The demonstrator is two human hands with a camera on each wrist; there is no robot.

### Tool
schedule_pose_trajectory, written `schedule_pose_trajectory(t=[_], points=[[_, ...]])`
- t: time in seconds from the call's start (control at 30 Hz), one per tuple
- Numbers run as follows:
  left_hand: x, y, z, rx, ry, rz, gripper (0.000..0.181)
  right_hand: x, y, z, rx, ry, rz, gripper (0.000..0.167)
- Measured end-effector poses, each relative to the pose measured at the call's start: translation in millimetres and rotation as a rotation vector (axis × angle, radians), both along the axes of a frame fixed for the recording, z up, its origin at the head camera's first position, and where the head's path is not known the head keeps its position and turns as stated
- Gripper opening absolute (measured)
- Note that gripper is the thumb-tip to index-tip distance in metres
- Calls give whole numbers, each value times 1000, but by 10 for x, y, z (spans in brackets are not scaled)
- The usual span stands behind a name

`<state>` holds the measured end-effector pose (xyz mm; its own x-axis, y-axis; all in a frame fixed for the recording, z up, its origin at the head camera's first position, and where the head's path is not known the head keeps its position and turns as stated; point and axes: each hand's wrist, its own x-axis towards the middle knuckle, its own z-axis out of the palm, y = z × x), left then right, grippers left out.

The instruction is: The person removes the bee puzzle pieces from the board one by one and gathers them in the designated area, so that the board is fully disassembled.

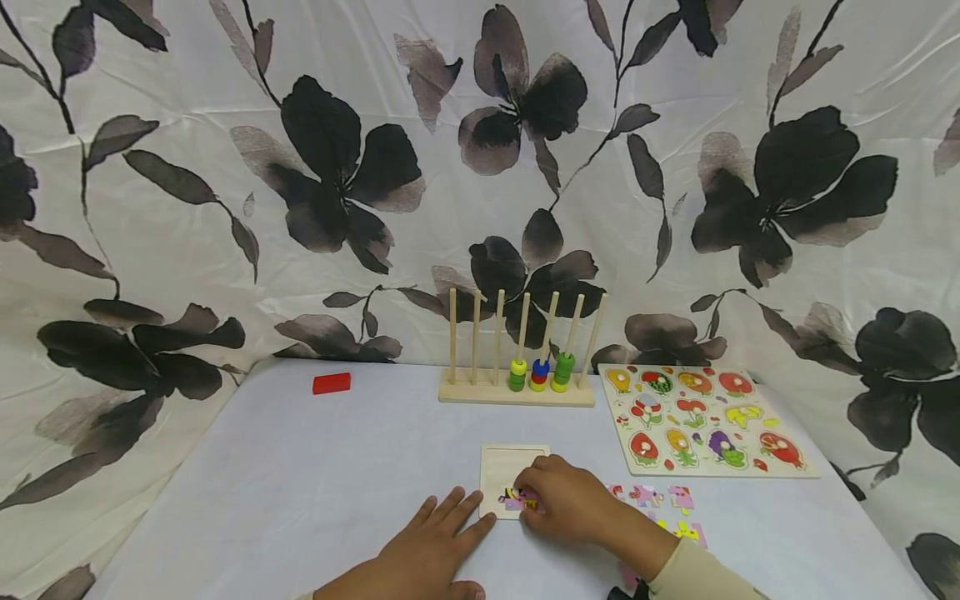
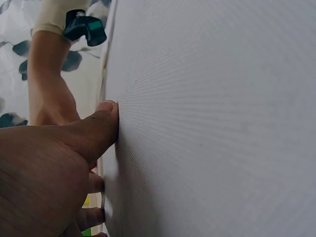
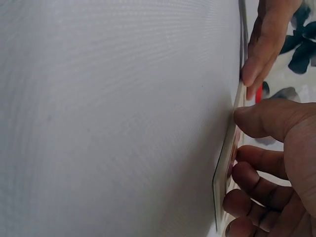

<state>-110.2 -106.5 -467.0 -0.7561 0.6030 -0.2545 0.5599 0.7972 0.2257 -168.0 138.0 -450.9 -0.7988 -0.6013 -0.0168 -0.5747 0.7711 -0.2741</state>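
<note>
A small square wooden puzzle board lies on the white table, with pink, yellow and black puzzle pieces along its lower part. My right hand bends its fingers over the board's lower right and holds a puzzle piece there, mostly hidden by the fingertips. In the right wrist view the thumb is at the board's near edge. Flat on the table, my left hand has its fingers spread, the fingertips at the board's left edge. Loose puzzle pieces lie to the right, partly behind the right forearm.
A wooden peg stand with coloured rings on three pegs stands at the back. Right of it lies a fruit puzzle board. A red block sits at the back left. Floral cloth hangs behind the table.
</note>
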Motion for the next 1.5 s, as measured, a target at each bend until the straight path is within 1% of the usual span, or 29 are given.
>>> schedule_pose_trajectory(t=[0.3,0.5,0.83,1.07,1.2,1.37,1.5], points=[[-3,-4,-25,4,-3,1,85,-6,-20,0,-10,-32,-18,27],[-7,-11,-21,2,1,1,85,-15,-43,11,-24,-58,-31,27],[-4,4,-21,-9,4,3,85,-8,-62,41,-42,-36,-26,27],[-11,1,-23,-6,-3,1,84,-18,-67,39,-40,-62,-41,28],[-13,0,-20,-6,-6,1,84,-15,-67,41,-34,-60,-49,27],[-11,-1,-16,-9,-3,-1,84,2,-80,49,-40,-45,-68,28],[-10,0,-8,-11,-4,0,84,20,-86,54,-52,-15,-80,29]])
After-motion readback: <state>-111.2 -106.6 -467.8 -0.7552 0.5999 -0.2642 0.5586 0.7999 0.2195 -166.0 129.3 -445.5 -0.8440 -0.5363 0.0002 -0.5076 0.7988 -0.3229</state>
